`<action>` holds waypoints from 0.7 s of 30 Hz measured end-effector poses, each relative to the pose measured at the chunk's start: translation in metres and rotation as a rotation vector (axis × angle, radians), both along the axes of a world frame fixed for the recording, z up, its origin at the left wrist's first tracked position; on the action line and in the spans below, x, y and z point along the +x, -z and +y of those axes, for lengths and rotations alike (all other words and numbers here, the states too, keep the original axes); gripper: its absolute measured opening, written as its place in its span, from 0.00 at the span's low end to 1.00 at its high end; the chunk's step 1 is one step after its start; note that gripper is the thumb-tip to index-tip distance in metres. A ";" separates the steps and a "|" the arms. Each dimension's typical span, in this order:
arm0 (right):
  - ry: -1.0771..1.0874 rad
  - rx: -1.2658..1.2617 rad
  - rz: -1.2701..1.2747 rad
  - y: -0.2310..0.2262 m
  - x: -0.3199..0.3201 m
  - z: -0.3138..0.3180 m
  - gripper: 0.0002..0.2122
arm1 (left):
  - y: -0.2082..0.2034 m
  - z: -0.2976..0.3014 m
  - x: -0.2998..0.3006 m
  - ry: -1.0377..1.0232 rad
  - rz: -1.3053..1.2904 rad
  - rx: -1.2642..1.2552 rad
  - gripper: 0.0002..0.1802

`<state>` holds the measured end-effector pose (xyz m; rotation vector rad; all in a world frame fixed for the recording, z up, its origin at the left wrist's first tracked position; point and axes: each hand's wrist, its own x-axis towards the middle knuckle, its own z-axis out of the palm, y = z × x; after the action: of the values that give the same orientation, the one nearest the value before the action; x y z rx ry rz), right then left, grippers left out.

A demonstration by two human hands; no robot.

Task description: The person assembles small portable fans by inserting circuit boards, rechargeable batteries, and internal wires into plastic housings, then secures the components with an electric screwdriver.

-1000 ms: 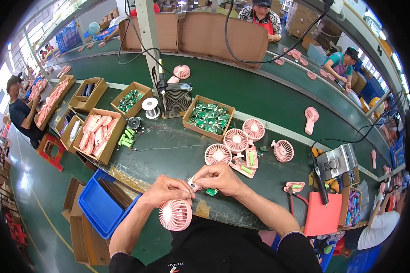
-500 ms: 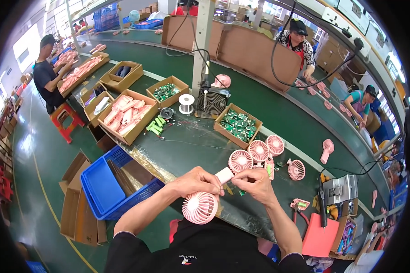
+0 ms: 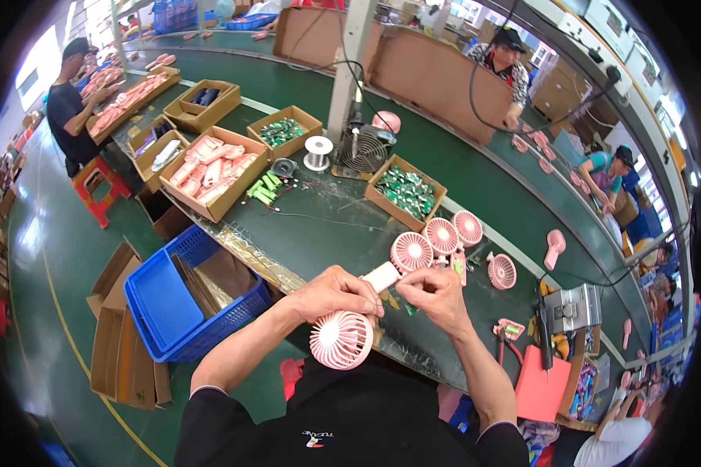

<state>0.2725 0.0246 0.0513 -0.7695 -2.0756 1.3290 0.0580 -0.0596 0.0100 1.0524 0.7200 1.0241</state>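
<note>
My left hand (image 3: 329,296) is closed round a pink handheld fan (image 3: 340,341), near where its round slatted head meets the pale handle. The head hangs toward me and the handle points away to the right. Beside the handle's far end, my right hand (image 3: 442,300) is pinched, thumb against forefinger; what is between them, if anything, is too small to make out. Just beyond my hands, a pink fan (image 3: 411,253) and two more like it lie in a row on the dark bench (image 3: 319,241). A loose fan head (image 3: 501,272) lies to their right.
Boxes of pink shells (image 3: 213,167) and green circuit boards (image 3: 405,191) line the bench. Near them are green battery cells (image 3: 265,188), a solder spool (image 3: 318,153) and a small black fan (image 3: 364,150). A soldering iron (image 3: 544,335) lies at right, a blue crate (image 3: 187,300) below left. Co-workers sit beyond.
The view has shifted slightly, so the bench sits higher in the picture. My left hand keeps its hold on the fan, and my right hand stays pinched by the handle's end.
</note>
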 end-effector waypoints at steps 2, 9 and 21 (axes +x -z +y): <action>0.023 -0.013 -0.007 0.000 -0.003 0.001 0.03 | 0.004 0.001 -0.001 -0.034 -0.034 0.010 0.07; 0.097 -0.011 0.107 0.007 0.008 0.021 0.03 | 0.014 0.008 0.000 -0.076 -0.056 0.005 0.07; 0.194 -0.089 0.267 0.031 -0.005 0.077 0.02 | 0.037 0.016 -0.014 -0.473 -0.146 -0.128 0.06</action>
<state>0.2672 0.1013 0.0206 -0.7639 -1.7003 1.3432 0.0444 -0.0438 -0.0267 0.6996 0.9249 1.4221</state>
